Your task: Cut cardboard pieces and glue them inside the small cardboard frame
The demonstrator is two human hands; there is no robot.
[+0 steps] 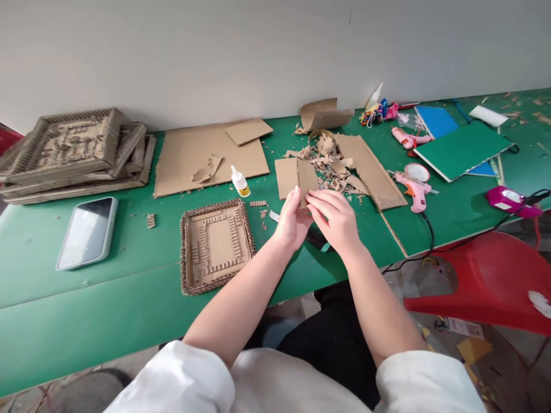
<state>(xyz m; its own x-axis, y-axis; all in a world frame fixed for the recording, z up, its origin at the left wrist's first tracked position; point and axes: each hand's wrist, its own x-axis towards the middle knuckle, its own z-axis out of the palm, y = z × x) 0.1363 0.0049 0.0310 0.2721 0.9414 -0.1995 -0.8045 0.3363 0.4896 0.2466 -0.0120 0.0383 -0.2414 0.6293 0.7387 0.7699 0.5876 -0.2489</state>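
Left hand (293, 221) and right hand (333, 221) both pinching a cardboard piece (301, 179) over the green worktop (129, 298); glue bottle (239, 181), cardboard frame (215, 245), phone (88, 232) alongside.

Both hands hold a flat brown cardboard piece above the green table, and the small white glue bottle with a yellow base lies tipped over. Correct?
Not quite: in the head view the small white glue bottle with a yellow base stands upright. The left hand and right hand do hold the flat brown cardboard piece above the green table.

Green table (107, 310): 1 phone (87, 232), 1 cardboard frame (215, 245), stacked frames (73, 152), flat cardboard sheet (189, 155), glue bottle (239, 182), cardboard scraps (331, 163), 2 pink glue guns (414, 188), green board (462, 149).
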